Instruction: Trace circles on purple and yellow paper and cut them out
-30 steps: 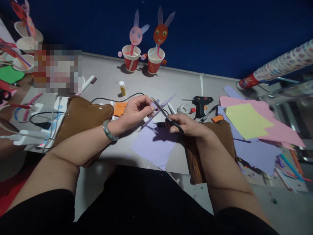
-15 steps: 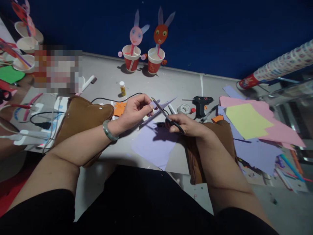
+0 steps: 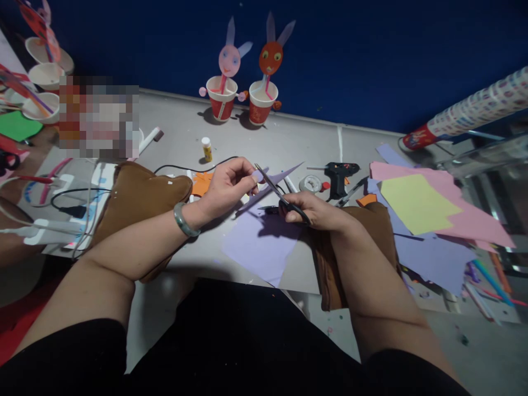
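My left hand pinches a small purple piece of paper, whose pointed end sticks out to the right. A pair of scissors with dark handles is in my right hand, its blades crossing the paper close to my left fingertips. Whether the blades are fully closed I cannot make out. Below both hands a larger purple sheet lies on the table. A dark-handled tool rests at its upper edge, partly hidden by my right hand.
Two paper-cup rabbit figures stand by the wall. A glue bottle, a tape roll and a black glue gun lie beyond my hands. Brown cushions sit under both forearms. Coloured paper is piled right; a power strip is left.
The pointed purple paper has turned slightly in my left fingers, its tip shifting a little to the right. Both hands and the scissors stay nearly in place.
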Demonstrator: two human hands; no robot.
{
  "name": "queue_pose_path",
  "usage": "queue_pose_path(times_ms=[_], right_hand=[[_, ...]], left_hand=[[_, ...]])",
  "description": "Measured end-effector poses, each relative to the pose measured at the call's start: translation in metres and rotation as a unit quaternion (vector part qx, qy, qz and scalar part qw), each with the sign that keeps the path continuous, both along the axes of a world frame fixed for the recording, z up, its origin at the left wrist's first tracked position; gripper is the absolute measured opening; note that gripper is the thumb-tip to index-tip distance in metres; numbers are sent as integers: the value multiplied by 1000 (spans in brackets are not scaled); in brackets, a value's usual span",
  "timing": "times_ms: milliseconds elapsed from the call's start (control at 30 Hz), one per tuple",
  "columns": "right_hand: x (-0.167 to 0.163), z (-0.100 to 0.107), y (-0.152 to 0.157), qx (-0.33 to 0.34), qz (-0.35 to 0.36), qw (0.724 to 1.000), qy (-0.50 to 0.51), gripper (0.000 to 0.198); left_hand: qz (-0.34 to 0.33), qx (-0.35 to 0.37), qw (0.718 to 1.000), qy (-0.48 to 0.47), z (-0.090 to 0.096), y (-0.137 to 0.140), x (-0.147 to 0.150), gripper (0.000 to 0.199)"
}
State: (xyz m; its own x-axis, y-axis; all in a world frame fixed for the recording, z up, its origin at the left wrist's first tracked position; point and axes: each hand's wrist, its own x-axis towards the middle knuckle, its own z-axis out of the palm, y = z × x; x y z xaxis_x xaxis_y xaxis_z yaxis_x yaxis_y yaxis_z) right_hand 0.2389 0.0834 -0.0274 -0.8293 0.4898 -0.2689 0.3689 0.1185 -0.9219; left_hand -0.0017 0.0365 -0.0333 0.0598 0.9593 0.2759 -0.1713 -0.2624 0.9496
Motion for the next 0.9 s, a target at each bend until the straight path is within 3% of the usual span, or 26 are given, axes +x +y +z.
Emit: queue_pose_path(times_ms=[300,467,667,767,833,900], right_hand=[[-2,-1,0,6,-37,999,22,65],[-9,1,-1,20,-87,995,53,63],[-12,-5,-1,45,-149,988,24,67],[-14,-11,-1,64,-159,985,23,64],[-16,-15,-1,96,-174,980,28,61],[-19,-19,-1,159,-199,966,49,61]], left_hand=[[45,14,998,31,-7,4,-1,21],[84,98,987,94,-12,2,-3,13],[81,193,949,237,-16,-6,1,6],[18,131,970,205,-16,-8,5,10],[-49,35,989,134,-15,-8,6,17],[-111,-50,991,51,-14,-8,6,21]])
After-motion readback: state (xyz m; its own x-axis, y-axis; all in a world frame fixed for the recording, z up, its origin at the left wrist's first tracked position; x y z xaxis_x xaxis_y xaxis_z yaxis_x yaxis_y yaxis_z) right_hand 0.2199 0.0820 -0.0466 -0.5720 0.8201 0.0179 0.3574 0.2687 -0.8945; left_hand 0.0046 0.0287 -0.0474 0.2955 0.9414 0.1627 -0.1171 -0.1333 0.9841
